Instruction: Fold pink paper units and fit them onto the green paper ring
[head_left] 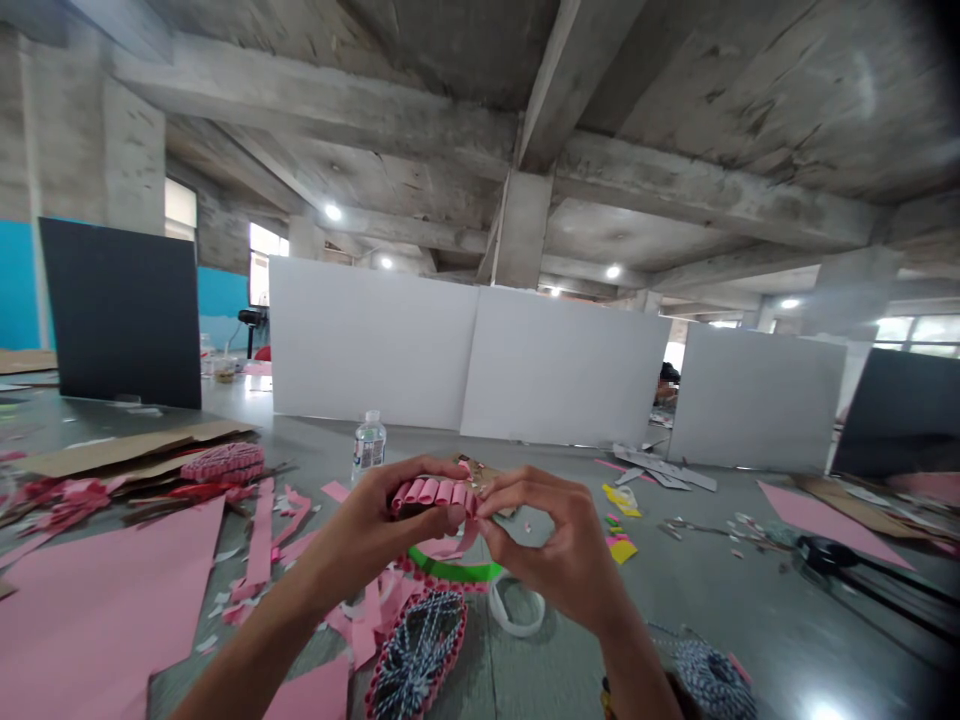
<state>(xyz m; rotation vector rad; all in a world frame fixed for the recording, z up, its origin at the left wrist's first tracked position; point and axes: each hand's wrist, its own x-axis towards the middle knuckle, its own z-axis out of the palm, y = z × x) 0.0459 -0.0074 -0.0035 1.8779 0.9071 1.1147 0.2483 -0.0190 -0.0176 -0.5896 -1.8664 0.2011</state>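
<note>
We have our left hand (360, 540) and right hand (551, 550) closed on a row of pink paper rolls (433, 493): it sits between the left thumb and fingers, its right end pinched by the right fingertips (487, 505).

Rolled pink paper loops (433, 493) side by side (seemingly one strip).

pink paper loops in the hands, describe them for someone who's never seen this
Below the white partition boards, find the left hand and right hand. Pinched between them is a row of rolled pink paper loops, unlike the flat pink sheets nearby.
</note>
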